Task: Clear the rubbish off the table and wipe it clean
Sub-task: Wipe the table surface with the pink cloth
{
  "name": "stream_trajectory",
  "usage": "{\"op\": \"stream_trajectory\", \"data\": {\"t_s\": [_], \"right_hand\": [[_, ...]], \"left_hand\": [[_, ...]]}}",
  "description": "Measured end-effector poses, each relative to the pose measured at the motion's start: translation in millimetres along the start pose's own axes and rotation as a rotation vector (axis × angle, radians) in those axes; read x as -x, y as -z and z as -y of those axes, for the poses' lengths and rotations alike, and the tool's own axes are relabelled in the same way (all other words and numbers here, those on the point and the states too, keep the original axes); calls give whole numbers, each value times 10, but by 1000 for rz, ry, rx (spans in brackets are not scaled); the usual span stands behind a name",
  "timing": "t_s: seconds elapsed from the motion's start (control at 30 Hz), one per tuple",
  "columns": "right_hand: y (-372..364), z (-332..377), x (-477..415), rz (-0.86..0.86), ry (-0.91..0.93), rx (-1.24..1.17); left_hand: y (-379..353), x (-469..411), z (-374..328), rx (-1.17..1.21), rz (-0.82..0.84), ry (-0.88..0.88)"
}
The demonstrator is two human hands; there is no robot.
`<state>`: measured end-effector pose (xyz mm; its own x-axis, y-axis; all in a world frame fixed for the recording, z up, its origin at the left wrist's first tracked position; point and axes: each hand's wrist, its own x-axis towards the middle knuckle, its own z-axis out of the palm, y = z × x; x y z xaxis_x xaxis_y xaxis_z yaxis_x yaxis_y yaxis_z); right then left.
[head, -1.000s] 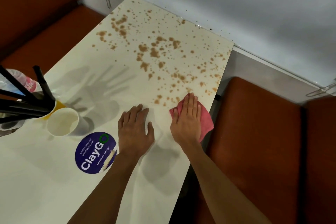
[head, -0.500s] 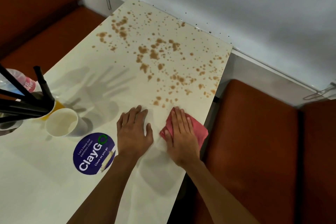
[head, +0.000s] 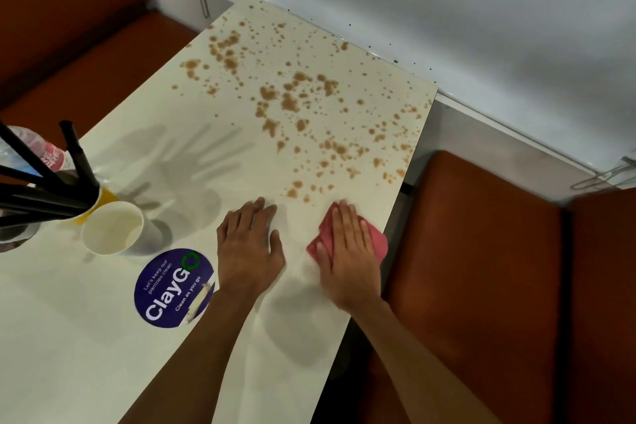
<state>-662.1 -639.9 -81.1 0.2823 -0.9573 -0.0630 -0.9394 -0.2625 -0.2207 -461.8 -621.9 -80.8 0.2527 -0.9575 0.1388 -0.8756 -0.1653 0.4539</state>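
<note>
A pink cloth (head: pixel 375 241) lies near the right edge of the counter (head: pixel 103 337), pressed flat under the right hand (head: pixel 347 258), whose fingers are straight and grasp nothing. Brown splashes (head: pixel 292 103) cover the counter's far half, the nearest just beyond the cloth. The left hand (head: pixel 247 244) rests palm-down beside it, released. Toward the left edge are a white paper cup (head: pixel 113 227), a yellow cup (head: pixel 106 198) and a round purple sticker (head: pixel 173 287).
</note>
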Motion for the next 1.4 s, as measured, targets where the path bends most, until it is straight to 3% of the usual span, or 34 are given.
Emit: {"op": "stream_trajectory", "data": {"t_s": [0.07,0.13,0.27,0.33,0.5,0.6,0.7,0.83,0.9,1.03,1.1,1.2,1.3,1.4], "right_hand": [[-24,99,-249,-36,-179,9],[-75,357,-305,-27,-211,5],[-74,423,70,66,93,-25],[-54,218,100,76,143,15],[-91,433,-242,-7,-121,1],[-107,538,-77,41,90,-15],[-17,207,138,91,261,-7],[-36,200,-194,-14,-72,13],[-82,450,-349,-26,-130,4],[-89,469,-60,51,184,13],[-16,208,64,68,230,3],[0,26,-158,-22,-5,44],[-50,319,-490,-22,-167,66],[-72,457,-341,36,79,57]], "left_hand": [[11,-4,1,3,7,0],[5,15,-4,12,6,12],[-13,2,10,26,4,16],[-11,-4,50,25,-6,-16],[69,-54,139,3,-10,15],[87,-48,160,-1,-45,3],[76,-15,163,21,-50,14],[80,-29,157,21,-33,43],[87,-39,131,25,-33,61],[84,-17,112,7,-33,66],[100,-40,116,8,-22,69],[119,-68,123,3,3,83],[105,-63,130,7,-5,83],[92,-45,131,9,-13,90]]}}
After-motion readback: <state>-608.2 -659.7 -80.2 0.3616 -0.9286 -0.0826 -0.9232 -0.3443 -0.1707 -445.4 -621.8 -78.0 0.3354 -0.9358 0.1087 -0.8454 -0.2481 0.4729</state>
